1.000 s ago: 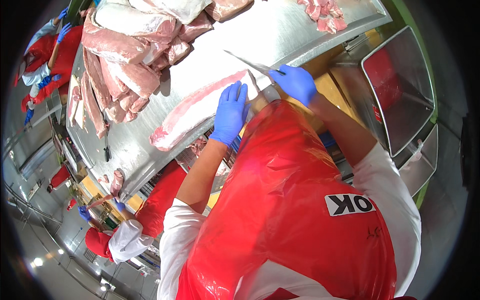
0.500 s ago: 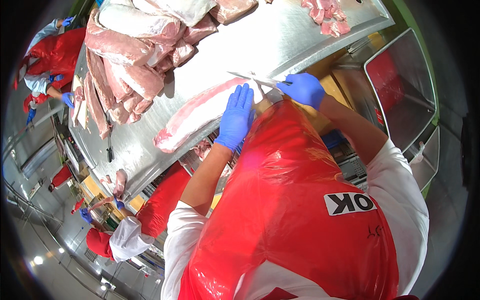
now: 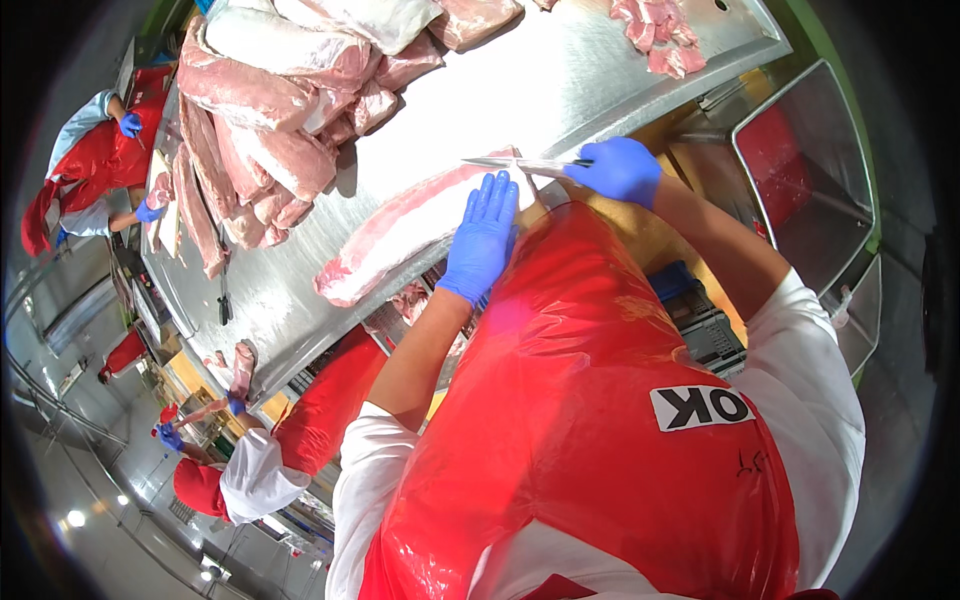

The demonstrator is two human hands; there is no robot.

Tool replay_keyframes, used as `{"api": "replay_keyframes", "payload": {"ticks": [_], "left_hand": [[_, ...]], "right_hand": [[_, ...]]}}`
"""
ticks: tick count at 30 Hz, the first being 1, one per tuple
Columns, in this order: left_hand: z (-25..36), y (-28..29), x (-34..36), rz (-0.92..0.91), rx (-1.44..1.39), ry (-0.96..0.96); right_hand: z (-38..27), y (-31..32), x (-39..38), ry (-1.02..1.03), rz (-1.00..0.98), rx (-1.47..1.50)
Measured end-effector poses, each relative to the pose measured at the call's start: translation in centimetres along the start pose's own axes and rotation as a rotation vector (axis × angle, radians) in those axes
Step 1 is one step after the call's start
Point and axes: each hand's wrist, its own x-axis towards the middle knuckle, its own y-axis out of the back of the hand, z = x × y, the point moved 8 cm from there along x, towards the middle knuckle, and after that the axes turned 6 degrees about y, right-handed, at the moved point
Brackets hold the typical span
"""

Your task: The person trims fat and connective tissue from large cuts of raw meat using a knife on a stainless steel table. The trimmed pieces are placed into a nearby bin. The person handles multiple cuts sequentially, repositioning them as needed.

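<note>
A long slab of meat (image 3: pixel 400 235), pink with a white fat side, lies along the near edge of the metal table (image 3: pixel 480 100). My left hand (image 3: pixel 483 238), in a blue glove, rests flat on its right part with the fingers stretched out. In my right hand (image 3: pixel 618 172), also gloved in blue, is the handle of a knife (image 3: pixel 528 166). The blade points left and lies across the slab's right end, just beyond my left fingertips. How deep the edge sits in the meat cannot be made out.
Large meat pieces (image 3: pixel 260 110) are heaped at the far left, with another knife (image 3: pixel 223 300) beside them. Small trimmings (image 3: pixel 660 38) lie at the far right. A metal-framed bin (image 3: pixel 805 170) stands right of the table. Co-workers in red aprons (image 3: pixel 120 150) stand at the left.
The knife and my right hand have shifted slightly right, and the blade lies flatter across the slab's end. My left hand stays flat on the meat. The view has moved a little.
</note>
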Motion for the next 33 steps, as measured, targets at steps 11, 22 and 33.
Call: {"api": "replay_keyframes", "payload": {"ticks": [11, 22, 33], "left_hand": [[0.4, -0.4, -0.1, -0.025, 0.045, -0.008], [0.1, -1.0, -0.3, -0.027, 0.102, -0.042], [0.3, -0.3, -0.2, 0.007, 0.057, -0.094]], "right_hand": [[-2.0, -1.6, 1.2, -0.012, -0.014, -0.041], [0.8, -3.0, -3.9, 0.17, 0.22, 0.035], [-1.3, -4.9, -6.8, -0.055, 0.15, 0.057]]}}
